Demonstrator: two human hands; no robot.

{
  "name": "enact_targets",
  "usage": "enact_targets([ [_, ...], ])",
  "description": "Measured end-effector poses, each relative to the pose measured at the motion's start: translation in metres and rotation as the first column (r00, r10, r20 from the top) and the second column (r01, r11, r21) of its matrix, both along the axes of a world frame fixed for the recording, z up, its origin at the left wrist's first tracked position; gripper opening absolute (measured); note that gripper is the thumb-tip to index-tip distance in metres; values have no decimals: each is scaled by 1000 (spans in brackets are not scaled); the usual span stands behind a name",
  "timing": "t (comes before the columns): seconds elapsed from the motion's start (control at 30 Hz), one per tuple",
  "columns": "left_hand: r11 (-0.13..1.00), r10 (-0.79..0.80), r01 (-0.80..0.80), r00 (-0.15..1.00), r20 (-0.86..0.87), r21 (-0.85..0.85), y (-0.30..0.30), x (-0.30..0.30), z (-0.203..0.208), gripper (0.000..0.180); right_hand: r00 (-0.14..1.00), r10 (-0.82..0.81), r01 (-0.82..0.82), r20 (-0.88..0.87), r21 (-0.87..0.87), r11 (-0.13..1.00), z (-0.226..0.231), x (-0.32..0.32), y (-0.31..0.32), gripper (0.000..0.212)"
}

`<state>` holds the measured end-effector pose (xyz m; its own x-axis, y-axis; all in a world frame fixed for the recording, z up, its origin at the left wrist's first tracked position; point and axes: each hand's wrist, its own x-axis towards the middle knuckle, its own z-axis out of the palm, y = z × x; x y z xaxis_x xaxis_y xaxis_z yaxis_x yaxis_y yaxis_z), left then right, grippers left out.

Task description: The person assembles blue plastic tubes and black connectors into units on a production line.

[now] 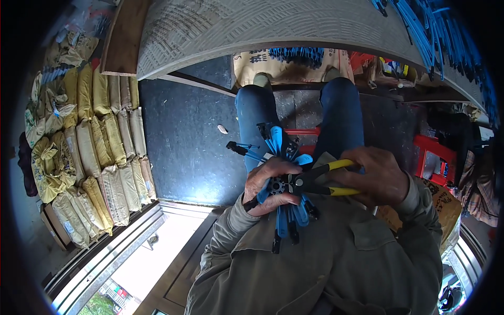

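Rows of filled yellow and tan sacks (100,152) lie stacked at the left on the dark floor (184,142). A red plastic stool (433,155) stands at the right, near a cardboard box (446,202). A large grey patterned board (262,26) curves across the top, with bundles of blue rods (441,37) lying along its right end. A small pale scrap (222,128) lies on the floor.

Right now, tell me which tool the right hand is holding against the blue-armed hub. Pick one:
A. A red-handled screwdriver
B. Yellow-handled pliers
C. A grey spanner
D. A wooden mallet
B. The right hand closes round the yellow handles of the pliers, whose dark jaws point at the black middle of the blue-armed hub, which the left hand holds.
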<state>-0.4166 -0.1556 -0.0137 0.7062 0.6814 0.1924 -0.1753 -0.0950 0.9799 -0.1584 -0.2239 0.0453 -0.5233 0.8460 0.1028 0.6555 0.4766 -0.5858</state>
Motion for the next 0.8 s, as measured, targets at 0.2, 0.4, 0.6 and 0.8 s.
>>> enact_targets([
  [0.2,985,133,-117,983,-124,128,-4,1,6,54,974,-172,133,150,240,962,-14,-8,2,30],
  [0.4,986,144,-135,985,-92,93,-7,-1,6,55,970,-229,181,86,379,907,-42,-15,4,23],
  [0.6,980,192,-189,980,-59,59,-9,2,4,53,982,-141,78,126,408,910,-25,0,17,29],
  [0.8,998,46,-47,999,21,44,5,-2,-2,52,938,269,-343,-217,-485,805,-6,25,28,34],
])
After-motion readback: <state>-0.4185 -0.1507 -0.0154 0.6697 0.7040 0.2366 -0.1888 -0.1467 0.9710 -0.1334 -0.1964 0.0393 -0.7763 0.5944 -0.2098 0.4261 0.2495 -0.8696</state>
